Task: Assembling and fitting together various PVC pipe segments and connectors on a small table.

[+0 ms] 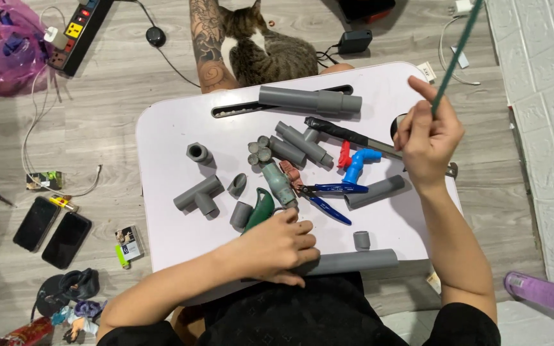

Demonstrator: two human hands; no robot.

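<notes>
Fingers (pixel 293 240) of the left hand (pixel 277 247) are curled down over the near end of a long grey pipe (pixel 354 261) that lies flat along the front edge of the worktop (pixel 168 141), so that hand's basically clamped on it. Right hand (pixel 428 144) is up off the worktop with its fingers pinched together around a thin green rod (pixel 458 54), which slants up and away toward the top of the view, index finger sticking out along it.

Just beyond the left fingers there's a short grey coupling (pixel 241 214), a green-handled tool (pixel 263 208) and a grey valve-looking fitting (pixel 279 183). A small grey ring piece (pixel 361 240) stands just beside the held pipe, on its far side. Between the two hands are blue-handled pliers (pixel 328 195), another grey pipe stub (pixel 374 191), a blue elbow (pixel 360 163) and a red piece (pixel 344 156). A dark-handled hammer (pixel 347 134) runs right under the right hand.

Further out from the left fingers: a grey tee (pixel 197 195), a grey socket (pixel 197 153), a bundle of grey pipe bits (pixel 299 147), and a fat grey pipe (pixel 309 100) at the far edge.

Past the worktop, a tabby cat (pixel 270 51) sits on the floor (pixel 110 83) next to somebody's tattooed arm (pixel 206 45). Way off to the left side are two phones (pixel 52 230), a power strip (pixel 75 32) and a pink bag (pixel 4 48).
</notes>
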